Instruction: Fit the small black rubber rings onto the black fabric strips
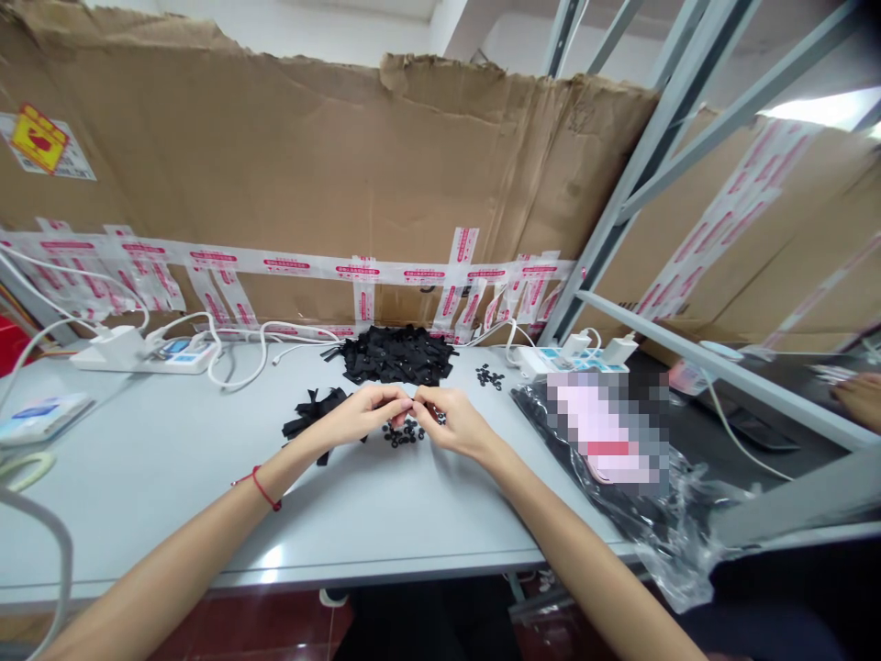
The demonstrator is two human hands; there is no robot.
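Note:
My left hand (pixel 364 413) and my right hand (pixel 451 420) meet fingertip to fingertip over the table, both pinched closed. Something small and dark shows between the fingertips, too small to name. Just below them lies a loose group of small black ring-like pieces (pixel 404 435), partly covered by my fingers. A small heap of black fabric strips (pixel 313 413) lies beside my left hand, partly behind it. Beyond both hands sits a bigger pile of black strips (pixel 399 355). Another few small black pieces (pixel 490 375) lie to the right of that pile.
A cardboard wall (pixel 330 165) closes off the back of the grey table (pixel 385 523). Power strips (pixel 144 356) with white cables stand at the back. On the right are a black plastic bag (pixel 551 431), a blurred-out pink item (pixel 606 431) and a metal frame (pixel 619 216).

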